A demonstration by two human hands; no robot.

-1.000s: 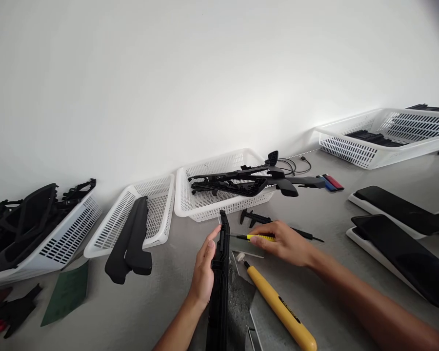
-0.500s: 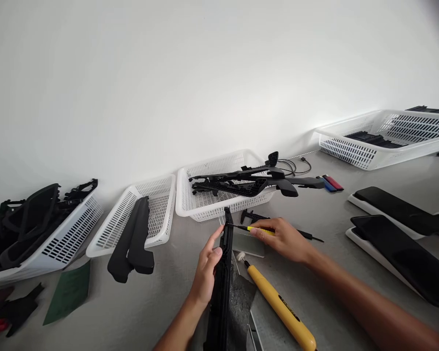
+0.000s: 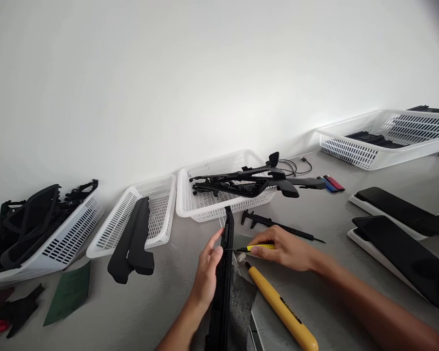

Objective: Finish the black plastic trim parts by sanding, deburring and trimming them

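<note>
My left hand point(image 3: 206, 273) is closed on a long, narrow black plastic trim piece point(image 3: 224, 287), which stands lengthwise in front of me with its ribbed inner side showing. In my right hand point(image 3: 289, 248) is a slim craft knife point(image 3: 261, 247) with a yellow and black handle, pinched between thumb and fingers. Its thin tip touches the right edge of the trim piece, level with my left thumb. Just below my right hand lies a yellow handheld tool point(image 3: 280, 304) with a white rounded tip. Beyond the hand lies a black caliper point(image 3: 278, 225).
Behind are white baskets: one point(image 3: 185, 209) with several black trim pieces, another point(image 3: 166, 234) with two dark panels, and one point(image 3: 73, 243) at left with black frames. A fourth basket point(image 3: 373, 158) stands far right. Two dark-topped white pieces point(image 3: 398, 258) lie right; a green sheet point(image 3: 68, 292) lies left.
My right hand has brought the craft knife down along the trim piece, from near its upper end to beside my left thumb. More of the caliper shows. My left hand stays nearly still.
</note>
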